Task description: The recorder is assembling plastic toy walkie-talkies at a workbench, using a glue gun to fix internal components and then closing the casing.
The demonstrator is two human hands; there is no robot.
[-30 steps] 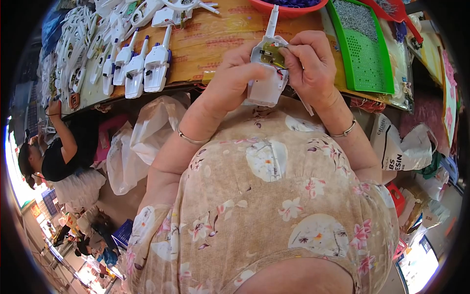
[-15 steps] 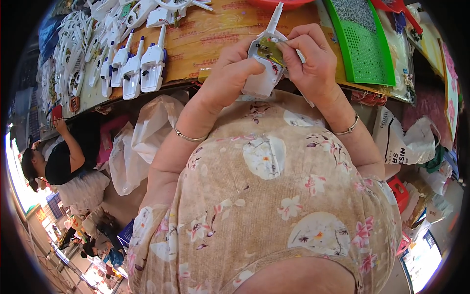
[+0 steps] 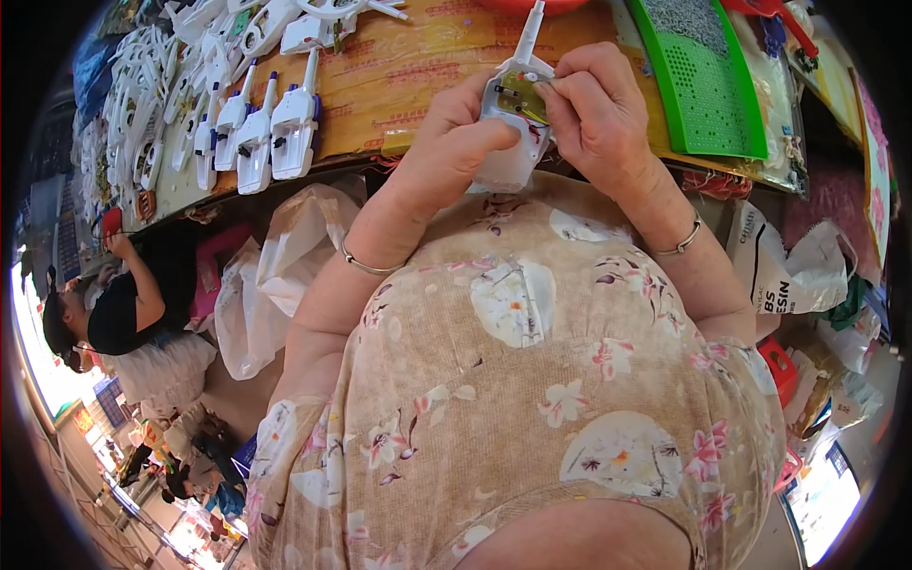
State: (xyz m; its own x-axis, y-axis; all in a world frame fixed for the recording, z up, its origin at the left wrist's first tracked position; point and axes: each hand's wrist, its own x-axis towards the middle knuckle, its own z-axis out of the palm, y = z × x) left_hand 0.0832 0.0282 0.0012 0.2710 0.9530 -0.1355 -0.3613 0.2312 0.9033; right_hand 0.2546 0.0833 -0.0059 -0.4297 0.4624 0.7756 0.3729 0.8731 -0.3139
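Observation:
My left hand (image 3: 453,133) is wrapped round a white plastic housing (image 3: 508,169) with a long narrow neck pointing away from me. The left thumb presses across its open face. Inside the housing sits a yellowish circuit board (image 3: 518,93) with thin wires and a small white part near its top. My right hand (image 3: 600,106) is at the housing's right edge, thumb and forefinger pinched together beside the board. What that pinch holds is too small to make out.
Several similar white housings (image 3: 293,133) stand in a row at the left, by a heap of white plastic parts (image 3: 142,104). A green perforated tray (image 3: 708,119) with small metal pieces lies at the right, near a red bowl (image 3: 541,6). Another person (image 3: 123,313) sits at the left.
The right fingers have shifted slightly at the board, and a thin white piece beneath the right hand no longer shows. The left hand still grips the housing, its thumb slightly further right.

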